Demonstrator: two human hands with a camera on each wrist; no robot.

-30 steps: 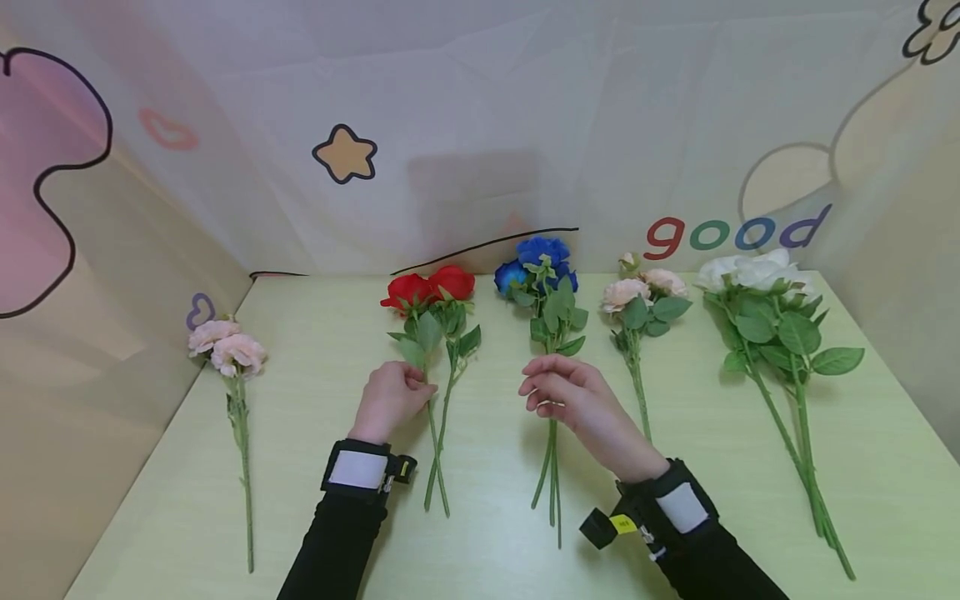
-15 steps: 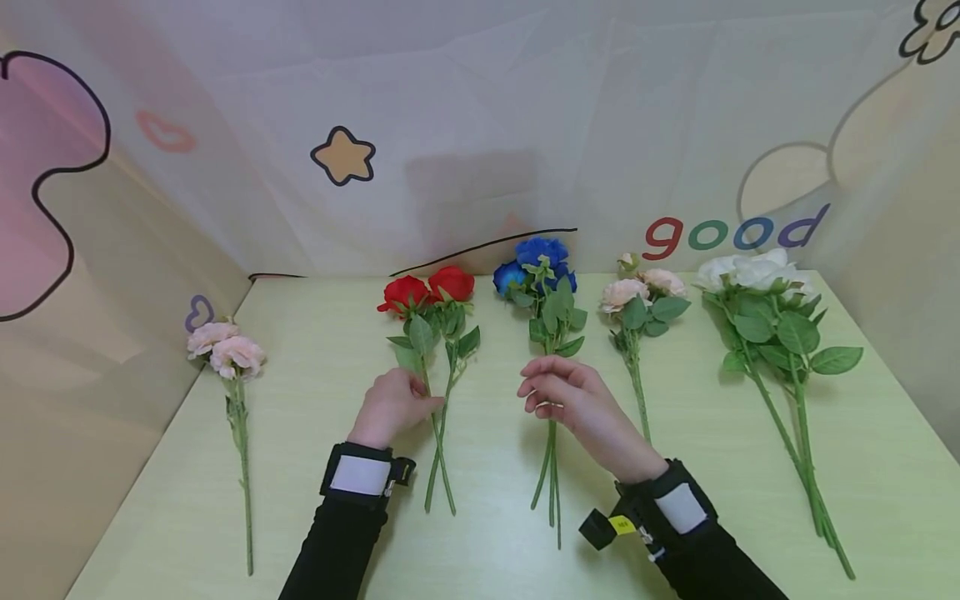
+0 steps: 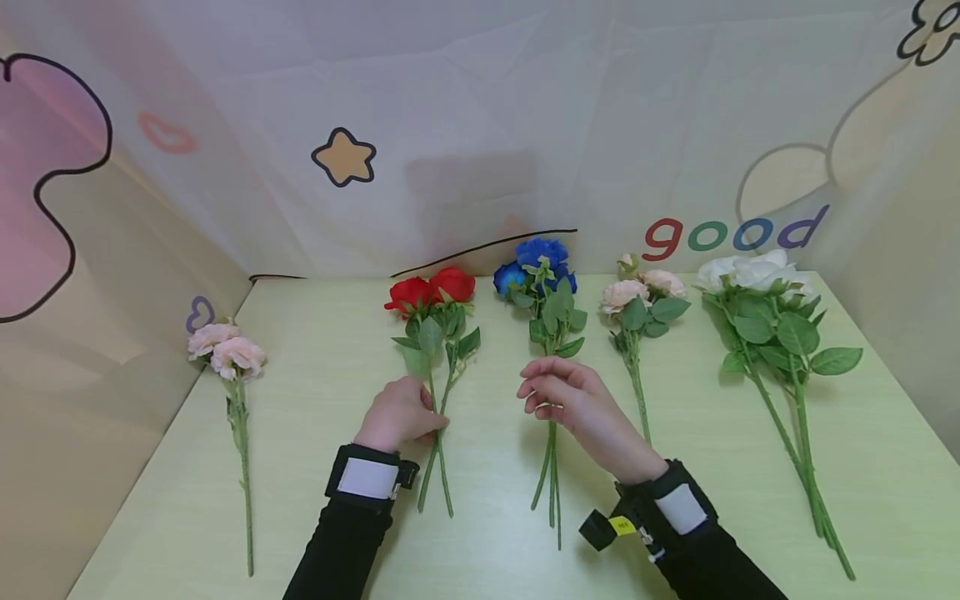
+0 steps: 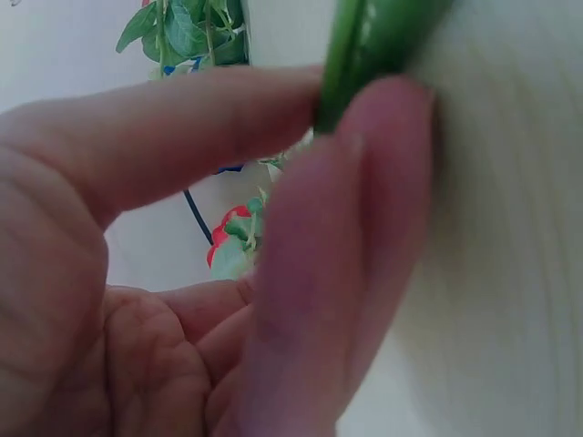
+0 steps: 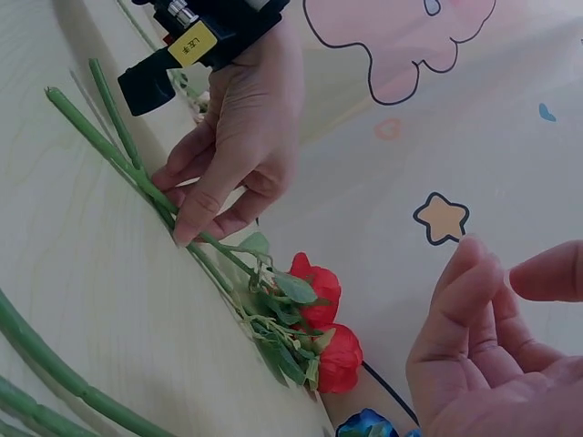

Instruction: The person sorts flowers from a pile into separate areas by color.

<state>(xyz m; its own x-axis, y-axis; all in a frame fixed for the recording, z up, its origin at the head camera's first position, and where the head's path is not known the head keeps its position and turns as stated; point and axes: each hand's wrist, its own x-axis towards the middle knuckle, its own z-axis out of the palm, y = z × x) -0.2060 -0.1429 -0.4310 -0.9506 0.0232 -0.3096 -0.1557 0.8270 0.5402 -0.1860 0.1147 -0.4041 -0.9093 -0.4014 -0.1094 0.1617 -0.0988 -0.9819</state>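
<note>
Two red roses (image 3: 453,284) with long green stems lie on the table, their stems crossing near the lower ends. My left hand (image 3: 401,412) pinches a stem about midway down, between thumb and fingers. In the left wrist view, the green stem (image 4: 351,55) runs between those fingertips, close over the tabletop. The right wrist view shows the same grip from the side, the rose heads (image 5: 339,360) beyond it. My right hand (image 3: 573,404) hovers over the stems of the blue flowers (image 3: 542,250), fingers loosely bent and holding nothing.
A pale pink flower stem (image 3: 238,358) lies at the far left. To the right are another pale pink spray (image 3: 626,296) and a bunch of white flowers (image 3: 757,271) with big leaves. A printed cloth backdrop (image 3: 480,100) rises behind the table (image 3: 480,558).
My left hand has slid down along the rose stem, toward me. The left rose head has shifted slightly and the lower stem ends have swung a little left. My right hand stays put.
</note>
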